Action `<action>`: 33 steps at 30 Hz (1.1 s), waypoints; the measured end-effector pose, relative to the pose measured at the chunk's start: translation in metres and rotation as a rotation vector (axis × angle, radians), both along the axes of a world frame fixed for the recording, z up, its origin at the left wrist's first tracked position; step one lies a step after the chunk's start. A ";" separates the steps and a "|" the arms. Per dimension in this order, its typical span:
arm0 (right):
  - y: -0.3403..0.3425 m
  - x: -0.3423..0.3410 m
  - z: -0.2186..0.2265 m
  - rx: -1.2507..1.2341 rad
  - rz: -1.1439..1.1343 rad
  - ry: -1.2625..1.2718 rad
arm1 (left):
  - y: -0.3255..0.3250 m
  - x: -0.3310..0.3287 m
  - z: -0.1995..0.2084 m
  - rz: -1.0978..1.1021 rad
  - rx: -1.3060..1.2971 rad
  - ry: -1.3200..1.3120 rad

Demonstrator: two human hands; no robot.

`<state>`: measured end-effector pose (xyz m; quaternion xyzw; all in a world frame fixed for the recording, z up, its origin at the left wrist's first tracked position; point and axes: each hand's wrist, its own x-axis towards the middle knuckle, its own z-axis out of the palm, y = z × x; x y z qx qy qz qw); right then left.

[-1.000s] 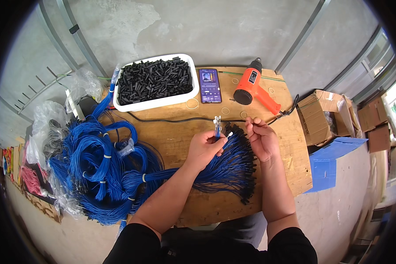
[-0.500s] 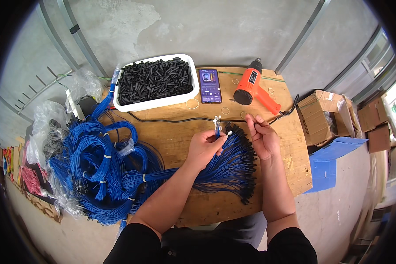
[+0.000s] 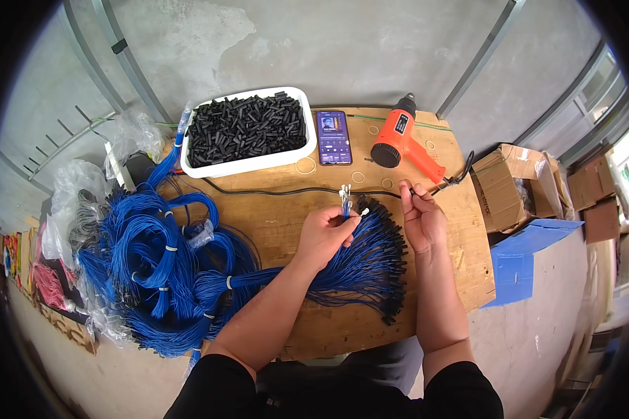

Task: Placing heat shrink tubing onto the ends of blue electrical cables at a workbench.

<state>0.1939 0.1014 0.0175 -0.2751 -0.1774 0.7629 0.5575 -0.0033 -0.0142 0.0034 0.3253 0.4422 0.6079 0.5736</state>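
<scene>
My left hand (image 3: 326, 234) is closed round a few blue wires (image 3: 346, 207), whose pale metal-tipped ends stick up above the fingers. One white-tipped end (image 3: 364, 212) points out to the right beside the thumb. To the right, my right hand (image 3: 424, 222) is raised palm up, thumb and fingertips pinched on a small black tube (image 3: 414, 193), mostly hidden by the fingers. Between and below the hands a fan of blue wires (image 3: 349, 269) with black-sleeved ends (image 3: 397, 269) lies on the wooden table (image 3: 461, 279).
A white tray (image 3: 258, 165) of short black tubes stands at the back, beside a phone (image 3: 335, 138) and an orange heat gun (image 3: 407, 136). A black cord (image 3: 279, 191) crosses the table. Bundled blue wires (image 3: 154, 258) fill the left side. Cardboard boxes (image 3: 503, 188) stand at right.
My right hand's fingertips have drawn together into a pinch, and the hand has shifted slightly right. My left hand and its wires stay in place.
</scene>
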 end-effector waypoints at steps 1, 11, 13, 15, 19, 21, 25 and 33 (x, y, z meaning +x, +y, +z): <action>0.000 -0.001 0.001 -0.002 0.001 -0.003 | 0.000 0.000 0.001 0.000 -0.005 0.005; -0.013 -0.007 0.009 0.140 0.159 -0.137 | -0.001 0.001 0.006 0.016 -0.016 0.012; -0.016 -0.009 0.010 0.185 0.263 -0.225 | -0.001 0.002 0.005 0.021 -0.016 0.018; -0.021 -0.014 0.013 0.192 0.276 -0.228 | -0.001 0.002 0.004 0.028 -0.018 0.024; -0.026 -0.017 0.017 0.235 0.288 -0.326 | 0.001 0.001 0.000 0.039 -0.013 -0.023; -0.027 -0.018 0.020 0.229 0.294 -0.348 | 0.001 0.001 -0.001 0.047 -0.016 -0.025; -0.025 -0.016 0.020 0.248 0.276 -0.437 | 0.001 0.002 0.001 0.058 -0.008 -0.006; -0.017 -0.014 0.009 0.339 0.102 -0.547 | 0.001 0.003 0.002 0.051 0.003 0.089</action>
